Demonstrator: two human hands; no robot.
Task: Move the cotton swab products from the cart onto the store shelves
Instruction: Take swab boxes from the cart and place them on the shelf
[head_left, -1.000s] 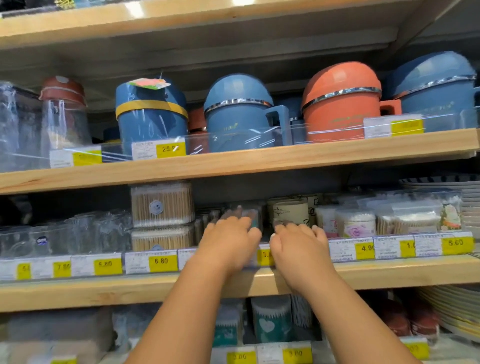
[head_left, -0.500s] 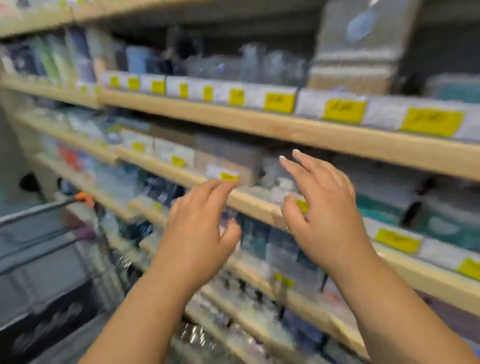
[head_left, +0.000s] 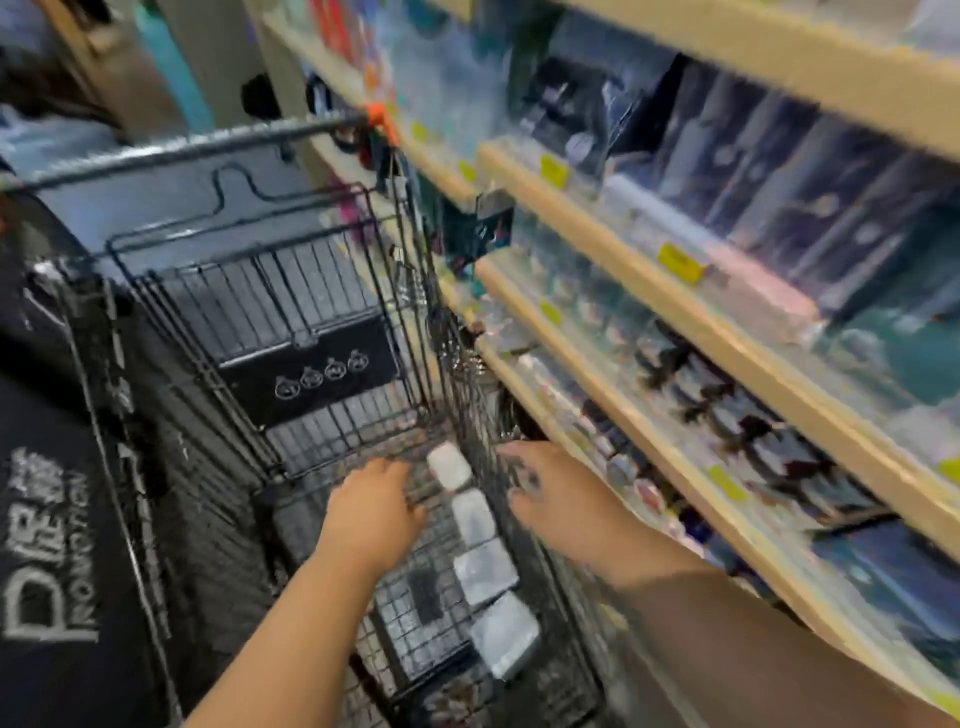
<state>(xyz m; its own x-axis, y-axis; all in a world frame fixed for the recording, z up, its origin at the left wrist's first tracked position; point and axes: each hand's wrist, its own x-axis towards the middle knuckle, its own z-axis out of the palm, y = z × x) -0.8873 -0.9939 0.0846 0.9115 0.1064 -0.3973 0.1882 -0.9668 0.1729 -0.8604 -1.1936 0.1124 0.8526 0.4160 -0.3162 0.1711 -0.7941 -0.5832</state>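
Four pale, squarish packs (head_left: 472, 517) lie in a row on the wire floor of the cart (head_left: 291, 301), close along its right wall, each touching or almost touching the next. Blur hides any print on them, so their contents cannot be read.

Both bare hands reach down toward that row. Left hand (head_left: 371, 512) is inside the basket, palm down, fingers loosely spread and holding nothing. Its fingertips are just beside the farthest pack; whether they touch it cannot be told. Right hand (head_left: 553, 499) hangs over the cart's right wall, on the other side of the row. Its fingers are splayed and smeared by motion, and there is nothing in its grasp; contact with the wire is unclear.

At the far end of the basket stands a black panel (head_left: 311, 374) marked with four small round icons. Above it runs the grey handle (head_left: 197, 148), with an orange clip (head_left: 379, 122) at its right end.

Wooden shelves (head_left: 613, 215) run just beside the cart on the right, tier over tier, packed with blurred goods and dotted with yellow tags (head_left: 680, 262) along their front edges. Black cloth (head_left: 47, 545) with white lettering fills the left edge of the view
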